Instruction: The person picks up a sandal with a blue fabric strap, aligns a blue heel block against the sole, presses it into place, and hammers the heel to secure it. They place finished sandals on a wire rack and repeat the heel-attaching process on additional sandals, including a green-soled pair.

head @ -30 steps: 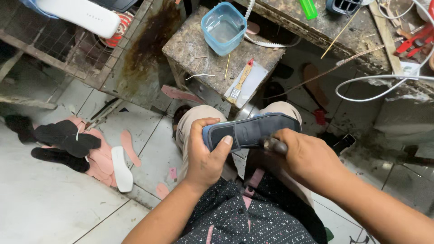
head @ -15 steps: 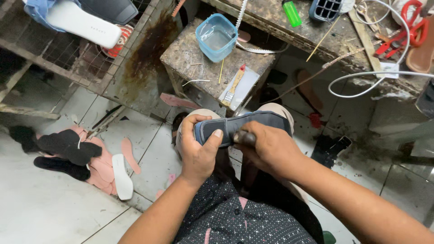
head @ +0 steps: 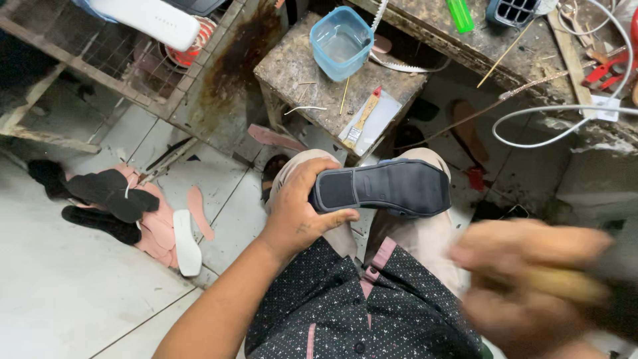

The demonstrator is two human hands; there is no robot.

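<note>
Down over the knees, the left hand (head: 299, 213) curls around the heel end of a dark shoe sole (head: 389, 187), tread up and level, lying across the lap below the stool's (head: 292, 73) near edge. Rightward, the right hand (head: 531, 279) is blurred, fingers wrapped around a yellowish handle (head: 565, 284), apart from the sole.
</note>
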